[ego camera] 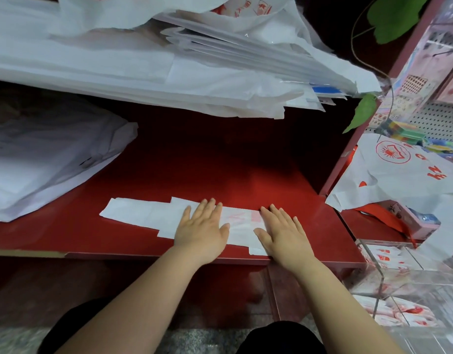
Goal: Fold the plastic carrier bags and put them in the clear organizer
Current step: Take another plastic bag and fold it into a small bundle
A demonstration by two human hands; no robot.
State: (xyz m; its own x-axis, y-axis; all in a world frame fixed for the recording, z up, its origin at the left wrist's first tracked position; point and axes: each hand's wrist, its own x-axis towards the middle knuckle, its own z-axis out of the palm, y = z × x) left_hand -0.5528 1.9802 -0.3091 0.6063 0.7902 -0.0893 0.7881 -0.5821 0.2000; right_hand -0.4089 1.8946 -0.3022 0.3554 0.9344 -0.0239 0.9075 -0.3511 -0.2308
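Both hands, left (201, 226) and right (281, 229), are pressing flat, fingers spread, on the white plastic carrier bag folded into a long strip (143, 213), near the red worktop's (194, 162) front edge, probably smoothing out air for folding.

I work from a single view, the wide-angle camera worn on the person's head. It faces forward and steeply down onto the glossy red shelf board (194, 175). It is close enough that both bare forearms run up from the bottom edge to the left hand (201, 226) and right hand (284, 231) near the centre. The stack of white plastic bags (143, 72) fills the top. The clear acrylic organizer (378, 290) sits at lower right, and the grey speckled floor (194, 338) lies along the bottom.
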